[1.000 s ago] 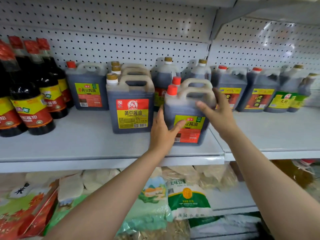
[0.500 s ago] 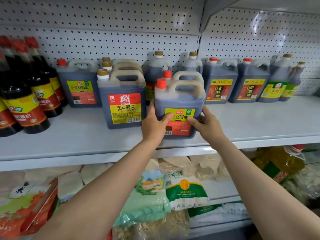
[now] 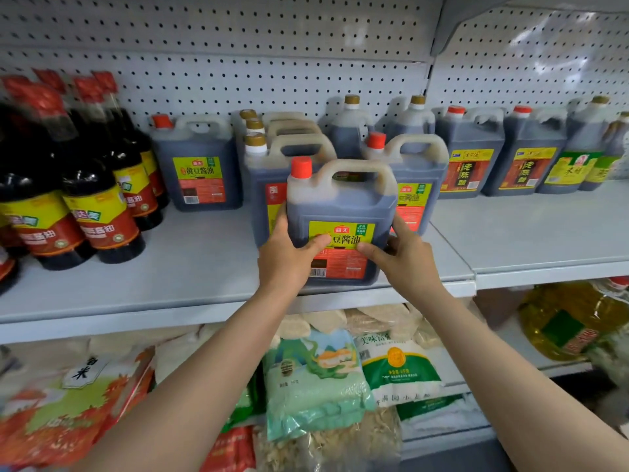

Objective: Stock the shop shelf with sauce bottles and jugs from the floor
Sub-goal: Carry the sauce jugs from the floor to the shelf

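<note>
Jug: dark red-capped plastic soy sauce jug (image 3: pixel 340 212) at grey metal shelf (image 3: pixel 190 277) front edge.
Grip: left hand (image 3: pixel 286 264) and right hand (image 3: pixel 406 260) clasp its lower sides.

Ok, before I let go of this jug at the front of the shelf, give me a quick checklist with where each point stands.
1. Both hands on it: ok. The left hand and right hand grip the front jug by its lower sides.
2. Jug upright, red cap on top: ok.
3. Label facing out: ok.
4. Base fully on the shelf: cannot tell. It sits near the front edge and the hands hide its lower corners.
5. In line with the same-brand jug behind: not ok, it stands to that jug's left.
6. Clear of the gold-capped jug on the left: cannot tell.
</note>
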Available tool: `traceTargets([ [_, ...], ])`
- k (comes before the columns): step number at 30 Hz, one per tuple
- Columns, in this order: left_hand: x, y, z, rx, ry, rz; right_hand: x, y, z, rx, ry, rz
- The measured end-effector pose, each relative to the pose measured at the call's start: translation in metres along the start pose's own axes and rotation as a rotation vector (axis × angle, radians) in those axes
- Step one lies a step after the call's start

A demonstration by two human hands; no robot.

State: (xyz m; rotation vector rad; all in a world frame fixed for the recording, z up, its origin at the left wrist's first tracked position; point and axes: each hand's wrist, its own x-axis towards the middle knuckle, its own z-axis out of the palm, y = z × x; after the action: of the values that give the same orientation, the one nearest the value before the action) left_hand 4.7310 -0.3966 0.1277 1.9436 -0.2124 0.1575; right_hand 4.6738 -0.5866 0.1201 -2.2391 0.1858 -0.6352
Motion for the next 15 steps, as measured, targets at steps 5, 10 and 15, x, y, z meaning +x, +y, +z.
traceTargets([
  [5,0.004,-0.033,-0.077,0.028,0.053,-0.033,-0.012,-0.045,0.061,-0.018,-0.022,-0.038],
  [10,0.023,-0.071,-0.149,0.01,0.074,-0.036,-0.008,-0.092,0.131,-0.054,-0.091,-0.077],
  [15,0.065,-0.096,-0.187,0.017,0.098,-0.049,0.013,-0.124,0.189,-0.096,-0.166,-0.035],
])
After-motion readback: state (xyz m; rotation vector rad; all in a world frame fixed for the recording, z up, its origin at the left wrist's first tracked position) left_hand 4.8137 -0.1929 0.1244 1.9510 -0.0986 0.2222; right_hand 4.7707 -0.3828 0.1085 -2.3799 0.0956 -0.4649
